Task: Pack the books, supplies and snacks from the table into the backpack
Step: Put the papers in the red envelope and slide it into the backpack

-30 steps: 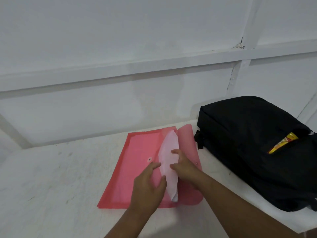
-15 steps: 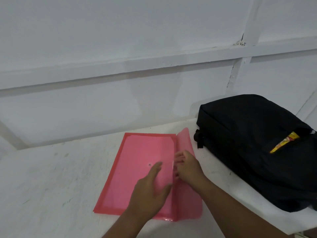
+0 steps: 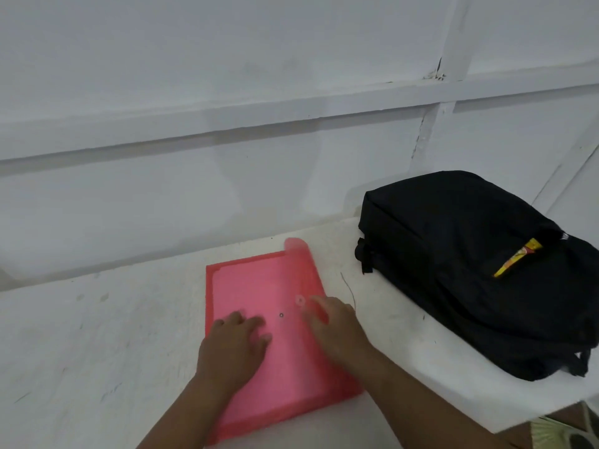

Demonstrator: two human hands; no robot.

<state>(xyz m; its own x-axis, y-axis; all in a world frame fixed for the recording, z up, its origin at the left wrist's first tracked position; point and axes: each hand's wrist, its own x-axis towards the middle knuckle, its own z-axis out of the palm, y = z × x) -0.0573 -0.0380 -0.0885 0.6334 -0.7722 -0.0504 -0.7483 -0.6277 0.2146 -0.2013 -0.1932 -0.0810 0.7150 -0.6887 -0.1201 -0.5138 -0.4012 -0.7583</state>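
A translucent pink plastic folder (image 3: 259, 286) lies flat on the white table (image 3: 97, 351) in front of me. Its flap (image 3: 299, 257) is folded over the folder's right side, with a snap button near the middle. My left hand (image 3: 236, 345) rests flat on the folder's near left part, fingers spread. My right hand (image 3: 334, 322) touches the flap near the snap, motion-blurred. A black backpack (image 3: 453, 260) lies on its side at the right, and a yellow snack packet (image 3: 515, 257) pokes out of its pocket.
A white panelled wall (image 3: 227, 124) rises directly behind the table. The table's near right edge (image 3: 518, 419) drops off below the backpack, and a sandal shows on the floor there. A thin dark thread lies between folder and backpack.
The white paper went inside the folder. The flap swung from open on the right to folded over the folder, and my right hand followed it left. The folder shifted slightly.
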